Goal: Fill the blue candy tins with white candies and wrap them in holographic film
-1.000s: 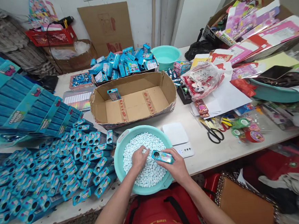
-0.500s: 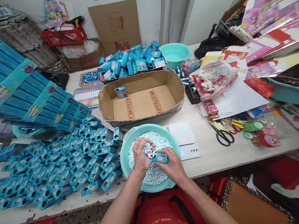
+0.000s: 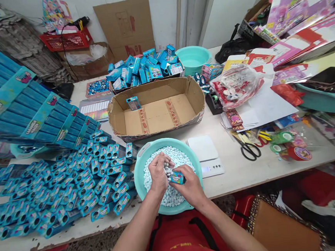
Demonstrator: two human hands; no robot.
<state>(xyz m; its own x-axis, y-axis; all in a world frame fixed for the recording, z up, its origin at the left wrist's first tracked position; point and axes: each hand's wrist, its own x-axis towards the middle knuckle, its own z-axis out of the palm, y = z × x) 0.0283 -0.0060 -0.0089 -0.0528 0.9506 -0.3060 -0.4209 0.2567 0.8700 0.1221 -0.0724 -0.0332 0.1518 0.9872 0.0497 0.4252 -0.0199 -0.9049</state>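
A turquoise basin (image 3: 196,158) full of small pale blue and white candies (image 3: 173,198) stands at the table's front edge. Above it my left hand (image 3: 159,173) is curled round a small heap of candies (image 3: 167,166). My right hand (image 3: 190,185) grips a small blue candy box (image 3: 177,177) by its ends, close against the left fingers. Some candies show between the left hand and the box's left end. Whether any are passing into the box is too small to tell.
Many blue boxes (image 3: 82,186) stand on the left, beside a tall stack of blue cartons (image 3: 35,101). An open cardboard box (image 3: 159,132) lies behind the basin with one blue box (image 3: 133,103) inside. Right are a white scale (image 3: 203,149) and black scissors (image 3: 250,151).
The blue box in my right hand has shifted slightly left, nearer my left hand. My left fingers have closed more over the candies. The view has moved a little.
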